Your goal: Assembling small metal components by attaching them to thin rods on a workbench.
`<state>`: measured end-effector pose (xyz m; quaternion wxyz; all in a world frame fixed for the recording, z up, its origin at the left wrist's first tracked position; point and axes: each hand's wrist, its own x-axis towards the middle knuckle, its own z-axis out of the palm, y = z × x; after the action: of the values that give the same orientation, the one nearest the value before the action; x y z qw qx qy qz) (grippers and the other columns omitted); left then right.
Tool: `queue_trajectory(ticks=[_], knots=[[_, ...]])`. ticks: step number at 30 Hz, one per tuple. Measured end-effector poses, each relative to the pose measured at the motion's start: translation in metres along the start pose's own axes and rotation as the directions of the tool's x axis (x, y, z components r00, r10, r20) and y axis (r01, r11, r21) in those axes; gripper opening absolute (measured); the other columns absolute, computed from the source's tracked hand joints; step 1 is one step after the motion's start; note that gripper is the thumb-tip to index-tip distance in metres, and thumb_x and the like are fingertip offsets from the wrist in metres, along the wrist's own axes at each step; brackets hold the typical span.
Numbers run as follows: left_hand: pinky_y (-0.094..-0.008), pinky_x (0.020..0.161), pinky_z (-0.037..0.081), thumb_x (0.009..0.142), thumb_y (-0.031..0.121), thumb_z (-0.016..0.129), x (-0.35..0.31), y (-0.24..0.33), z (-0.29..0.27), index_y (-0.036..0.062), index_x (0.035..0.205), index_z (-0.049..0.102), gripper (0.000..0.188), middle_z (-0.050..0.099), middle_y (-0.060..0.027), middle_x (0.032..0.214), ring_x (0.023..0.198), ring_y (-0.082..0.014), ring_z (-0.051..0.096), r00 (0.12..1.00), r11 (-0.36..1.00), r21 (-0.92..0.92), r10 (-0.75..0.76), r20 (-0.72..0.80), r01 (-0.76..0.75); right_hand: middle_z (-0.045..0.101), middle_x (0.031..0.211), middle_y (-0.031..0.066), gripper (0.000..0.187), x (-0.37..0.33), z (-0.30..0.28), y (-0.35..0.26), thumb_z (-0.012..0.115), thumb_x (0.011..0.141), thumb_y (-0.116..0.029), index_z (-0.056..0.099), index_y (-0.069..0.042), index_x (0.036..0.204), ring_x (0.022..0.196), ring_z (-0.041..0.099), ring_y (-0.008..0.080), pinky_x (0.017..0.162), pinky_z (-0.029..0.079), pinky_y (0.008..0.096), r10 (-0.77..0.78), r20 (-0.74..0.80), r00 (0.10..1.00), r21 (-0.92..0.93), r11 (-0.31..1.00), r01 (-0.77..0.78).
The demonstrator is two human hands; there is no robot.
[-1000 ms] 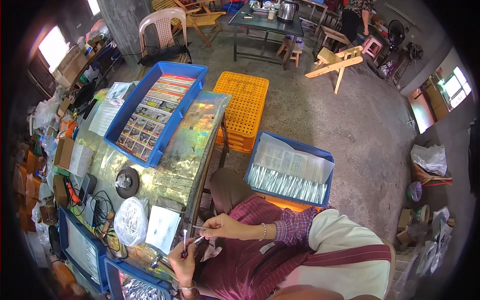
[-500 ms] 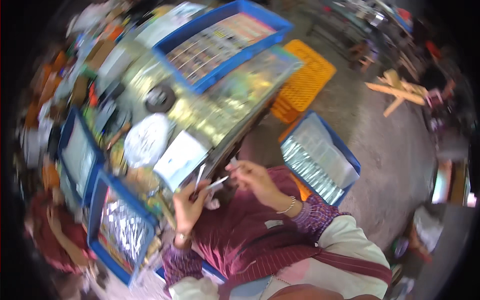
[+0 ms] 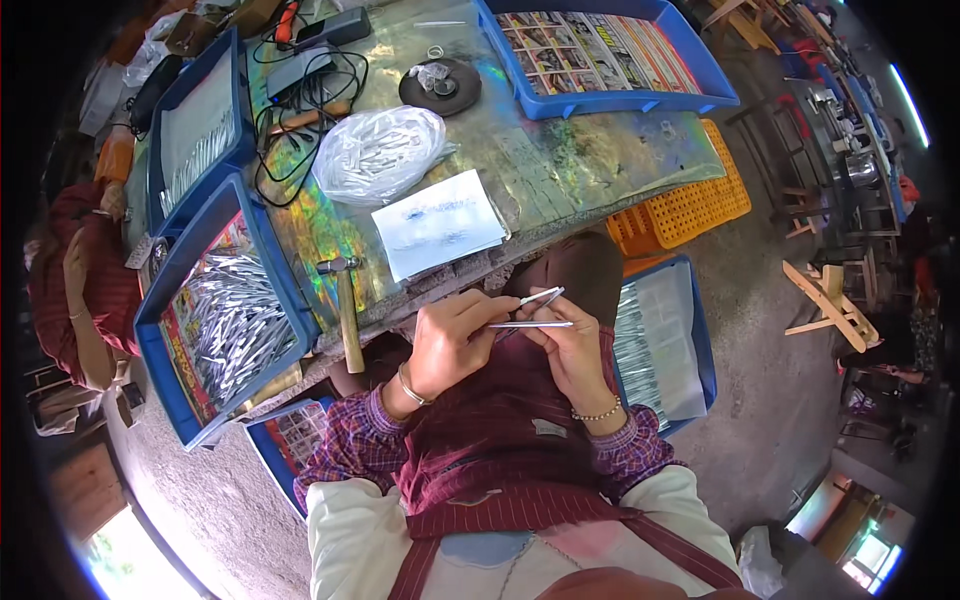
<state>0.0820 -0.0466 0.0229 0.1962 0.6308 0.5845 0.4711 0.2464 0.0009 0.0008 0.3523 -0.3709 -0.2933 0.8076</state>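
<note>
My left hand (image 3: 455,340) is closed, pinching slim silver metal strips above my lap. One strip (image 3: 530,324) runs level from its fingers across to my right hand. A second, slightly slanted strip (image 3: 541,296) lies between the fingertips of both hands. My right hand (image 3: 572,352) is closed around the far ends of these pieces; its fingers partly hide them. Beyond my left hand, a hammer (image 3: 348,315) with a wooden handle rests over the table's near edge. A stack of white paper sheets (image 3: 440,228) lies just beyond my hands.
Left stands a blue tray (image 3: 272,245) of many silver strips; behind it is another blue tray (image 3: 243,100). A plastic bag (image 3: 382,155), dark disc (image 3: 460,92) and black cables (image 3: 312,125) lie on the table. A yellow crate (image 3: 700,195) is at right. A person (image 3: 80,300) sits at left.
My view has turned and steadied. My hands have come together, and the strips, which stuck up and out from my left hand before, now lie across both hands.
</note>
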Motion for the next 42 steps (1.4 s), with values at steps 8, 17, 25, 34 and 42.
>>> queue_trajectory(ticks=[8, 17, 25, 34, 42], knots=[[-0.0313, 0.049, 0.044, 0.057, -0.008, 0.057, -0.007, -0.003, 0.001, 0.0056, 0.090, 0.065, 0.036, 0.057, -0.0068, 0.066, 0.054, -0.0233, 0.055, 0.999, 0.998, -0.057, -0.012, -0.038, 0.010, 0.063, 0.095, 0.0099, 0.029, -0.001, 0.002, -0.003, 0.057, 0.085, -0.006, 0.055, 0.005, 0.112, 0.084, 0.062, 0.0138, 0.072, 0.051, 0.0221, -0.018, 0.004, 1.000, -0.025, 1.000, 0.018], [-0.0320, 0.049, 0.045, 0.058, -0.006, 0.057, -0.009, -0.002, 0.003, 0.0077, 0.091, 0.064, 0.037, 0.057, -0.0053, 0.067, 0.056, -0.0228, 0.057, 1.000, 0.999, -0.032, -0.024, 0.007, 0.024, 0.061, 0.094, 0.0120, 0.023, -0.001, -0.002, 0.011, 0.057, 0.084, -0.001, 0.056, 0.007, 0.105, 0.084, 0.062, 0.0172, 0.076, 0.054, 0.0298, -0.206, -0.063, 0.976, -0.156, 0.968, 0.195], [-0.0318, 0.052, 0.047, 0.059, -0.005, 0.058, -0.011, -0.001, 0.012, 0.0087, 0.095, 0.063, 0.039, 0.060, -0.0058, 0.075, 0.065, -0.0227, 0.059, 0.995, 0.993, 0.066, 0.095, 0.006, -0.095, 0.059, 0.098, 0.0120, 0.021, -0.005, 0.003, 0.004, 0.056, 0.084, 0.001, 0.057, 0.008, 0.104, 0.089, 0.060, 0.0191, 0.079, 0.054, 0.0312, -0.136, -0.097, 0.986, -0.038, 0.990, 0.133], [-0.0240, 0.052, 0.044, 0.075, 0.000, 0.060, -0.015, -0.005, 0.011, 0.0030, 0.093, 0.064, 0.019, 0.060, -0.0050, 0.070, 0.058, -0.0108, 0.055, 0.932, 0.882, -0.307, -0.353, 0.076, 0.359, 0.060, 0.088, 0.0070, 0.024, 0.004, -0.004, -0.005, 0.054, 0.088, -0.009, 0.056, 0.005, 0.107, 0.083, 0.061, 0.0167, 0.074, 0.053, 0.0290, 0.161, 0.082, 0.984, 0.041, 0.986, -0.165], [-0.0212, 0.057, 0.043, 0.083, 0.005, 0.058, -0.003, -0.009, 0.006, -0.0035, 0.088, 0.061, 0.010, 0.061, -0.0035, 0.068, 0.063, -0.0063, 0.057, 0.865, 0.665, -0.557, -0.429, 0.259, 0.497, 0.055, 0.082, 0.0036, 0.026, 0.003, -0.009, 0.002, 0.053, 0.089, -0.016, 0.056, 0.003, 0.106, 0.066, 0.054, 0.0100, 0.062, 0.048, 0.0237, 0.365, 0.323, 0.873, 0.024, 0.919, -0.394]])
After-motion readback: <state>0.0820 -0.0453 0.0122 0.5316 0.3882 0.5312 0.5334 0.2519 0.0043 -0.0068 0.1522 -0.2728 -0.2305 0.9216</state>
